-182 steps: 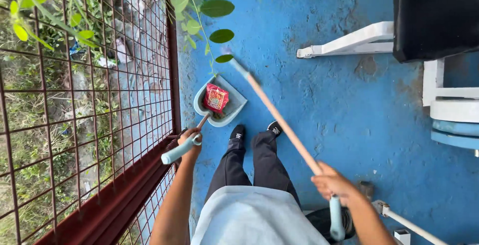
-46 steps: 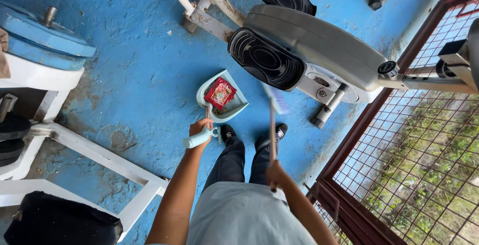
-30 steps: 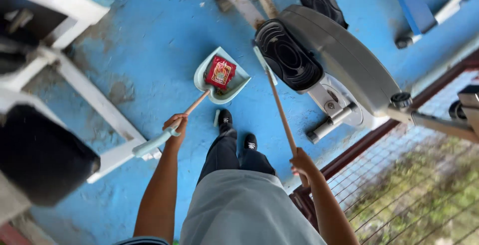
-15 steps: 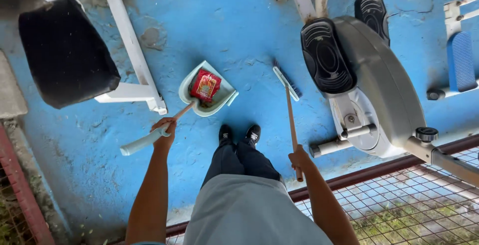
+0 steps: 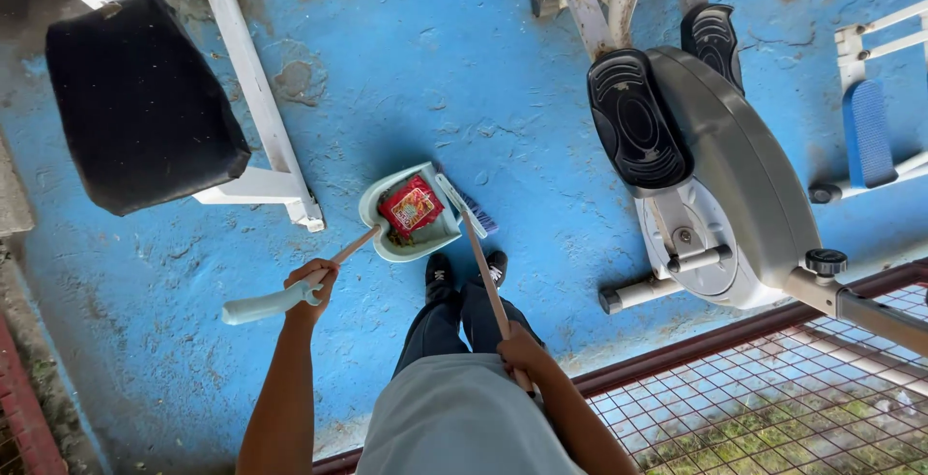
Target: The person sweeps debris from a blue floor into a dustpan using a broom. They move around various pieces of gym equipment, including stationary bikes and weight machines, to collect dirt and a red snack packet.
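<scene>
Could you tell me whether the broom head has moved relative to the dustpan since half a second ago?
Yes. The broom head has closed in from the right and now touches the dustpan rim.

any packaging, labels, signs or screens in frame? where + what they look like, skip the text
Snack wrapper: lies in the pale green dustpan on the blue floor, ahead of the person's shoes; flat, roughly rectangular, red with a lighter picture panel.
Dustpan's long handle is held in the left hand; broom stick in the right hand.
No signs or screens visible.
</scene>
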